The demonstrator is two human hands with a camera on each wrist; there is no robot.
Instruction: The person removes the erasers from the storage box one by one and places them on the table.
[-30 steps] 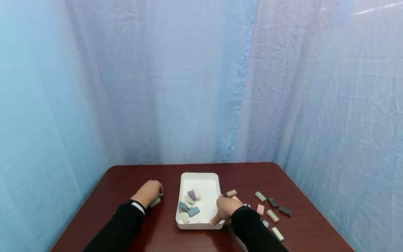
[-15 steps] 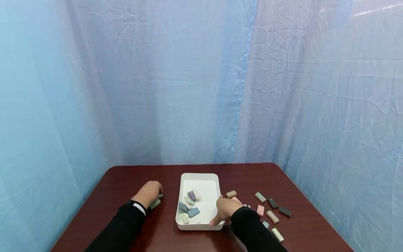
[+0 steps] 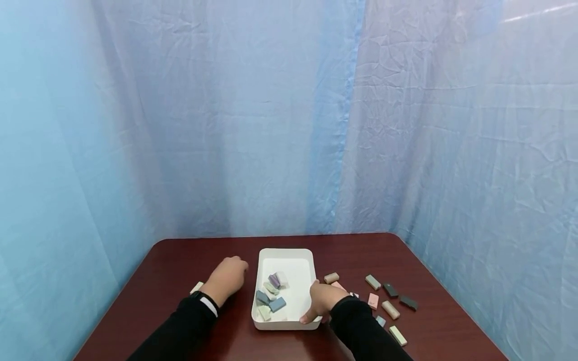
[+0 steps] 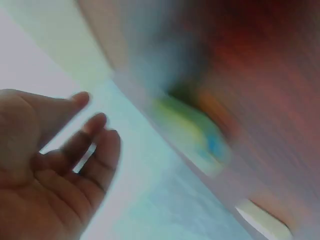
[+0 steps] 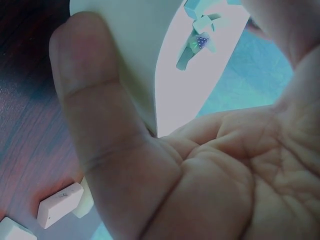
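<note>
A white tray stands mid-table with several pastel blocks in its near left part. My right hand grips the tray's near right rim, thumb hooked over the wall; the right wrist view shows the thumb pressed on the tray wall. My left hand hovers just left of the tray, knuckles up. In the blurred left wrist view its fingers are loosely spread with nothing in them, and a greenish smear lies beyond them. A pale block lies behind the left wrist.
Several loose blocks in pink, tan, green and dark grey are scattered on the dark red table right of the tray. A blue crumpled curtain closes in the table on three sides. Two pale blocks lie under my right wrist.
My left hand has lifted off the blocks at the left and moved right toward the tray; a pale block now shows where it was. The right hand and tray have stayed put.
</note>
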